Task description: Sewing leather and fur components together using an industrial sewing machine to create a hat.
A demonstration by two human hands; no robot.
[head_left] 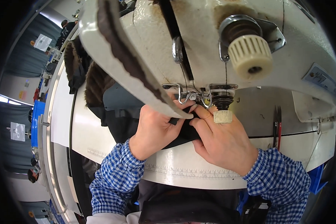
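A white sewing machine (205, 56) fills the upper part of the view. Under its needle area, my left hand (156, 125) and my right hand (222, 138) come close together, both closed on dark fabric (179, 141). The fingertips meet just below the presser foot (199, 98) and are partly hidden by the machine's pale curved lever and a cream tension knob (223, 116). To the left, the cloth runs on into a garment piece with brown fur trim (97, 84). Blue checked sleeves cover both forearms.
Red-and-black thread snips (278, 127) lie right of my right hand. A printed ruler scale (190, 174) runs along the table's near edge. Dark cloth (186, 205) lies over my lap. Blue bins (37, 121) stand beyond the table's left side, with other people farther off.
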